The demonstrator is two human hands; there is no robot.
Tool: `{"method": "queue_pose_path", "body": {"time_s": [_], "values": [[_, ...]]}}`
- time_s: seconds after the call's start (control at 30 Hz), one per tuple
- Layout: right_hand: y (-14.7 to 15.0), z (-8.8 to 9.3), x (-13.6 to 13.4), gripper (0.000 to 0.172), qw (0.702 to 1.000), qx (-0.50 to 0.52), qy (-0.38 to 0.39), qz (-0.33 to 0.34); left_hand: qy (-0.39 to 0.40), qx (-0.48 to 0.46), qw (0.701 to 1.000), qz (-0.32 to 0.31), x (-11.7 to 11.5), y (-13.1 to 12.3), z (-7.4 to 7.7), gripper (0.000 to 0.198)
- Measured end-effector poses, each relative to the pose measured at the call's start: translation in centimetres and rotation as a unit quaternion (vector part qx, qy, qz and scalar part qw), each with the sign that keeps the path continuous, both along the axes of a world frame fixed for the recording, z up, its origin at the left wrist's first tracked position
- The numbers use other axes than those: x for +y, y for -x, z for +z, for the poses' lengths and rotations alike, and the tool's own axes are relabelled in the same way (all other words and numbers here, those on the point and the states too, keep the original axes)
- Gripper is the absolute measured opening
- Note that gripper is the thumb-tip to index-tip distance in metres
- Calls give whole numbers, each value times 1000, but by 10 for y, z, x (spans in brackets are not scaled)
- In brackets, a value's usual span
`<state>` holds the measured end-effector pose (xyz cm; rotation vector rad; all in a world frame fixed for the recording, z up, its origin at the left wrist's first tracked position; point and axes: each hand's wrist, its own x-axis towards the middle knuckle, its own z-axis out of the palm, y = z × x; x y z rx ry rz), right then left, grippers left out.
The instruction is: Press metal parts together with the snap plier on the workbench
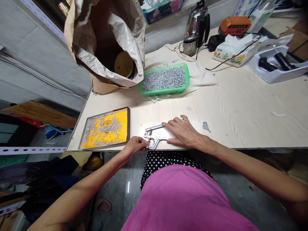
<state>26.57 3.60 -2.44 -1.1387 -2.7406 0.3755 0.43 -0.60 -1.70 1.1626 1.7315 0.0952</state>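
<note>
A silver metal hand tool (157, 139), pistol-shaped with two arms and a small coil spring, lies flat near the front edge of the table. My right hand (181, 131) spans its handle end, fingertips on the upper arm and thumb by the lower one. My left hand (137, 144) is closed in a pinch at the tool's other end, beside a small red part (148, 141). Whatever sits between the left fingertips is too small to make out. Left of that hand, a shallow tray (128, 123) with a yellow lining carries many small silver pins.
A green plastic basket (166, 93) full of similar metal pins stands behind the tool. To its left is a large open woven sack (84, 57). A steel kettle (196, 21), a lidded cup (190, 46), a tissue pack (231, 51) and a white tray (269, 75) occupy the back right.
</note>
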Motion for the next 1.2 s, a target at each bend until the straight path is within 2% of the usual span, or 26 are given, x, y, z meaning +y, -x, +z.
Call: {"method": "queue_pose_path", "body": {"time_s": [0.1, 0.2, 0.27, 0.3, 0.37, 0.43, 0.53, 0.6, 0.7, 0.83, 1.03, 1.2], "values": [[2, -5, -3, 58, 1000, 2, -7, -1, -90, 104, 987, -84, -9, -6, 7, 29], [4, -8, -7, 55, 1000, 8, -18, -3, -273, 213, 922, -175, -21, -19, 14, 23], [5, -9, -9, 54, 1000, 12, -23, -8, -361, 217, 874, -242, -23, -28, 13, 20], [5, -9, -11, 54, 1000, 14, -25, -10, -386, 205, 856, -277, -21, -33, 11, 24], [5, -10, -13, 56, 999, 20, -25, -16, -409, 179, 828, -341, -12, -42, 5, 44], [5, -11, -15, 62, 999, 26, -25, -22, -407, 159, 812, -387, 2, -49, -2, 58], [4, -13, -18, 76, 999, 19, -27, -36, -381, 140, 803, -437, 21, -54, -8, 60], [5, -13, -20, 78, 998, 7, -22, -53, -359, 142, 801, -458, 30, -55, -7, 59], [7, -7, -24, 56, 998, -10, -11, -65, -338, 152, 801, -470, 35, -57, -2, 55], [11, 0, -27, 24, 998, -14, -7, -55, -323, 145, 811, -465, 37, -59, 4, 37], [18, -6, -25, 10, 998, -8, 10, -62, -316, 150, 821, -450, 36, -60, 1, 20], [22, -12, -26, 13, 998, -7, 13, -63, -320, 147, 816, -459, 34, -61, -1, 16]]}}
